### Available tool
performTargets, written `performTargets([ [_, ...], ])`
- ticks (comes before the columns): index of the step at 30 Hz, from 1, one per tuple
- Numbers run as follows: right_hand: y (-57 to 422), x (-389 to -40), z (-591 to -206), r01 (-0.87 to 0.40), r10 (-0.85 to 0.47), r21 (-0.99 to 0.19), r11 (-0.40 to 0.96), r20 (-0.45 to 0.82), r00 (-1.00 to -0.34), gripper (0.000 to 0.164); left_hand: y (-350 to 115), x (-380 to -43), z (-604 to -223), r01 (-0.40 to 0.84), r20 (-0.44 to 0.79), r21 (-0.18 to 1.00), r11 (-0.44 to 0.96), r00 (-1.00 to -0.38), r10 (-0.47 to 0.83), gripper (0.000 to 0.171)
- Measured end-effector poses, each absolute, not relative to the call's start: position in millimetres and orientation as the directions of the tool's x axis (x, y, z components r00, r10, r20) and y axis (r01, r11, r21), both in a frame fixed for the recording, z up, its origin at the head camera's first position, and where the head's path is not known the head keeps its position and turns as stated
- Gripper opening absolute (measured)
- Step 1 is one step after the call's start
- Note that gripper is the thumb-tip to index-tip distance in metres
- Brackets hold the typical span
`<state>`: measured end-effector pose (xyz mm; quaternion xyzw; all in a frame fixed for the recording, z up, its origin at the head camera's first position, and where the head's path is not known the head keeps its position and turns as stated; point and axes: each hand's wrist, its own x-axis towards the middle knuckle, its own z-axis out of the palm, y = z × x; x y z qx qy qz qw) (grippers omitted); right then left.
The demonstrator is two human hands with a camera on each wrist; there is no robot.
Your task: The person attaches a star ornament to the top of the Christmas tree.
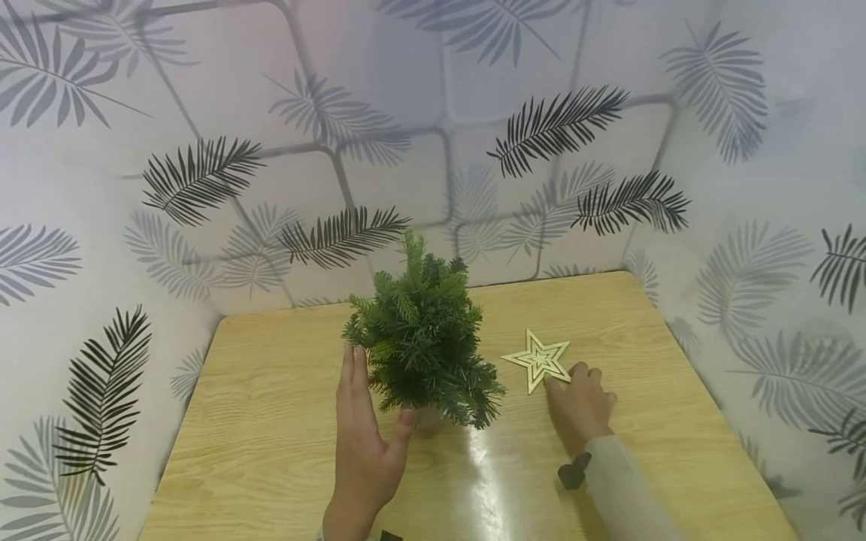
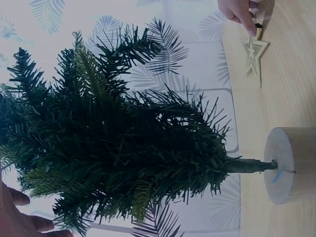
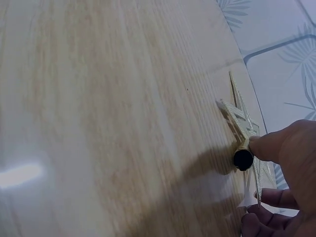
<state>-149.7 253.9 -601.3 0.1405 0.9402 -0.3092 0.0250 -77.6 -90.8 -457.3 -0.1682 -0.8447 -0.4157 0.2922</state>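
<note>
A small artificial Christmas tree (image 1: 426, 338) stands upright at the middle of the table, its round wooden base (image 2: 303, 165) clearest in the left wrist view. My left hand (image 1: 365, 451) is at the tree's left side, fingers straight and thumb spread, close to the branches; whether it touches them I cannot tell. To the right of the tree, my right hand (image 1: 585, 406) pinches a gold star tree topper (image 1: 540, 359) by its lower right part. The right wrist view shows the thumb against the star's short tube (image 3: 243, 157), whose dark open end faces the camera.
The light wooden table (image 1: 271, 421) has its back edge close to a wall covering (image 1: 392, 180) printed with leaves. More of this covering stands at the left and right. A bright reflection lies on the tabletop in front of the tree.
</note>
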Motion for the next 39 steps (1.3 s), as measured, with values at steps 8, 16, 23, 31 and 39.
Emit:
performTargets([
  [8, 259, -155, -604, 0.285, 0.227, -0.612, 0.738, -0.173, -0.958, 0.054, -88, -81, -452, 0.559, 0.676, 0.560, 0.611, -0.735, 0.052, 0.089],
  [16, 267, -150, -595, 0.350, 0.156, -0.727, 0.590, -0.323, -0.933, 0.044, -84, -79, -447, 0.556, 0.671, 0.560, 0.615, -0.739, 0.057, 0.092],
  [23, 269, -151, -585, 0.327, 0.110, -0.785, 0.527, -0.318, -0.942, 0.034, -82, -82, -443, 0.578, 0.681, 0.555, 0.598, -0.728, 0.072, 0.091],
  [31, 264, -152, -570, 0.317, 0.116, -0.862, 0.395, -0.295, -0.948, 0.028, -79, -83, -439, 0.581, 0.679, 0.553, 0.597, -0.729, 0.081, 0.091],
  [39, 255, -154, -540, 0.238, 0.161, -0.912, 0.334, -0.194, -0.968, 0.028, -76, -84, -431, 0.588, 0.683, 0.563, 0.582, -0.727, 0.073, 0.091],
])
